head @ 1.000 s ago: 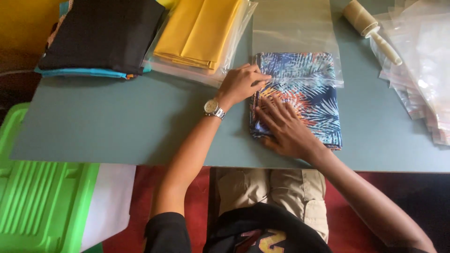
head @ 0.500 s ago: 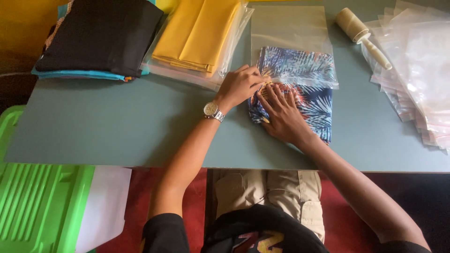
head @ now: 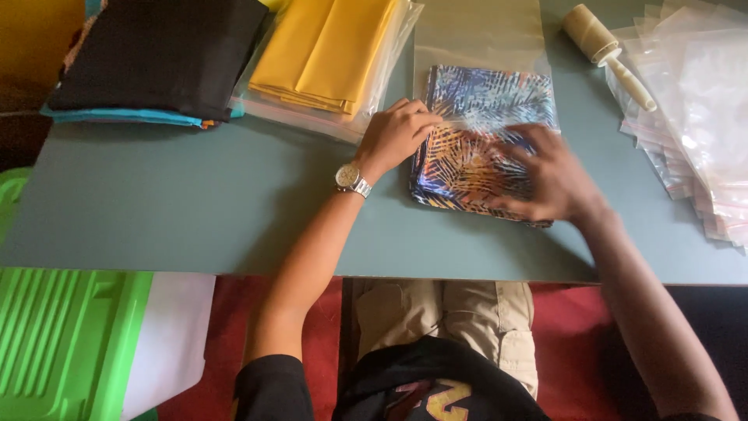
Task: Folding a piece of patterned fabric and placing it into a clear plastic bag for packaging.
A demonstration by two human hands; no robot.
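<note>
A folded blue and orange leaf-print cloth point(head: 475, 132) lies on the grey-green table point(head: 195, 210), its far half inside a clear plastic bag point(head: 477, 39). My left hand point(head: 396, 136), with a wristwatch, grips the bag's open edge at the cloth's left side. My right hand point(head: 549, 178) is blurred and presses flat on the cloth's near right part.
A folded yellow cloth in a clear bag point(head: 331, 54) and a stack of black cloth point(head: 160, 54) lie at the back left. A lint roller point(head: 604, 48) and a pile of clear bags point(head: 693, 117) are on the right. A green bin point(head: 62, 343) stands beside my left leg.
My right hand has slid from the cloth's left middle to its near right side. The cloth sits further inside the bag. My left hand stays at the bag's left edge.
</note>
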